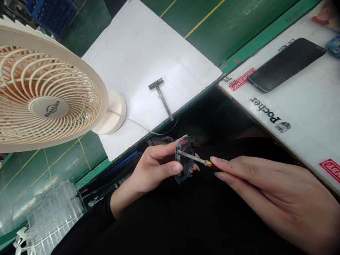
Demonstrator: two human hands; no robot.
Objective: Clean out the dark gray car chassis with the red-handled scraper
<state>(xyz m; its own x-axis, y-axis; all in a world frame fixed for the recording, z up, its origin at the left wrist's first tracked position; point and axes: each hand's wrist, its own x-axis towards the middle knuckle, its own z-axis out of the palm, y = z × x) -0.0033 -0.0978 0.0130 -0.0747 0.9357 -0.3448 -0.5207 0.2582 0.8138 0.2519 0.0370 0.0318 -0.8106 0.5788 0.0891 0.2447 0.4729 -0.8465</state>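
My left hand (156,167) is shut on a dark grey moulded plastic part (185,173), holding it upright between thumb and fingers. My right hand (255,189) grips a slim hand tool (191,157) with a dark red handle, a brass ferrule and a pale metal shaft. The tip of the shaft lies across the plastic part, near my left thumb. The handle is mostly hidden by my right fingers. Part of the plastic piece is hidden behind my left fingers.
A cream desk fan (50,88) stands on a white board (148,46), beside a T-shaped metal tool (160,97). A black phone (285,65) lies on a white printed board (276,109) at right. A clear plastic tray (54,216) sits lower left, and a blue crate (50,14) sits far back.
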